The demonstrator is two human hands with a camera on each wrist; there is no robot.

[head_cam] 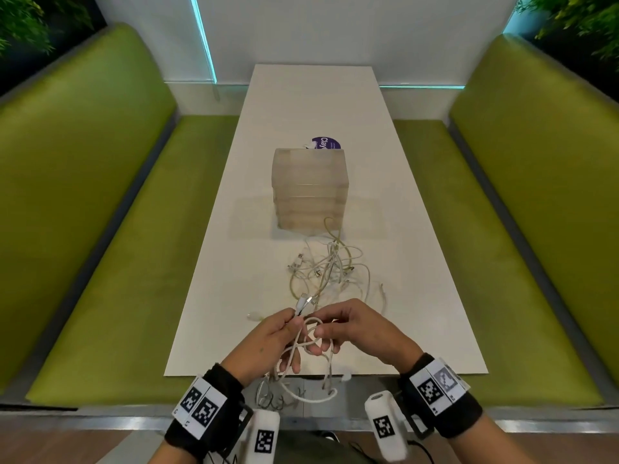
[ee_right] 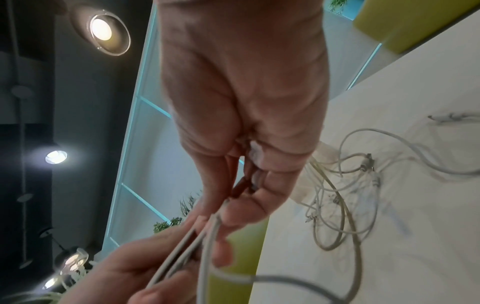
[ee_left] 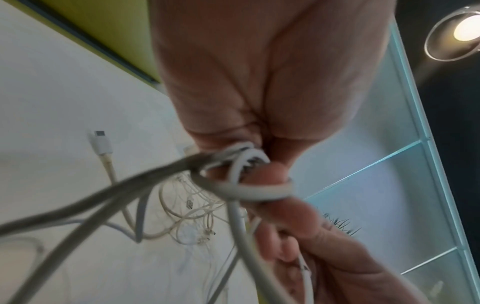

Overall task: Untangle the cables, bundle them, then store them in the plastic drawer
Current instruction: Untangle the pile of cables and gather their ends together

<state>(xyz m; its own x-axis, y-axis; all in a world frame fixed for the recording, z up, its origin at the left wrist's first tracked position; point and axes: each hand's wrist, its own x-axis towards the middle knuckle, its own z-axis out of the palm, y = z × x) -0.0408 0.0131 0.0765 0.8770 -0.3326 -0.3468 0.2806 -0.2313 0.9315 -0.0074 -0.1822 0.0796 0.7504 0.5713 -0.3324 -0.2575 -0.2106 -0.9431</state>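
Note:
Above the table's near edge, my left hand (head_cam: 284, 333) grips a white cable (head_cam: 303, 349) just below its two plug ends (head_cam: 306, 304). My right hand (head_cam: 330, 333) pinches a loop of the same cable, wound round a finger in the left wrist view (ee_left: 254, 189). The cable's slack hangs below the table edge (head_cam: 301, 395). A tangle of white cables (head_cam: 330, 269) lies on the table beyond my hands. Behind it stands the translucent plastic drawer unit (head_cam: 310, 189), its drawers closed.
The long white table (head_cam: 402, 229) runs away from me between two green benches (head_cam: 110, 246) (head_cam: 502, 229). A purple round label (head_cam: 326, 144) peeks out behind the drawer unit. A loose plug (head_cam: 254, 317) lies left of my hands.

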